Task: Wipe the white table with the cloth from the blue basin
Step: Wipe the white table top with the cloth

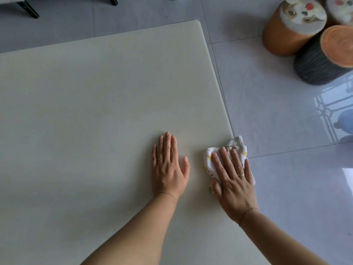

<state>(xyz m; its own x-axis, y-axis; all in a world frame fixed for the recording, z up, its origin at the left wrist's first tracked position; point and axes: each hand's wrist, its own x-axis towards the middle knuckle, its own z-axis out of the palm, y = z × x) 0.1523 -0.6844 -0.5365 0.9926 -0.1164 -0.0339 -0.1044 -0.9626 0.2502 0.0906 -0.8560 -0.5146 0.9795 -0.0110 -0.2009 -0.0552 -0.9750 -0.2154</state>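
The white table (95,111) fills most of the head view, its right edge running down from the far corner. My right hand (232,180) presses flat on a white cloth (237,145) with small yellow marks, right at the table's right edge; part of the cloth hangs past the edge. My left hand (169,165) lies flat on the bare tabletop just left of it, fingers together, holding nothing. Both hands wear a ring. The blue basin is not in view.
Glossy grey floor tiles (286,111) lie to the right of the table. Three round stools stand at the upper right: an orange one (290,25), a dark striped one (324,58), and a third (342,6) cut off by the frame. Dark chair legs (28,10) show at upper left.
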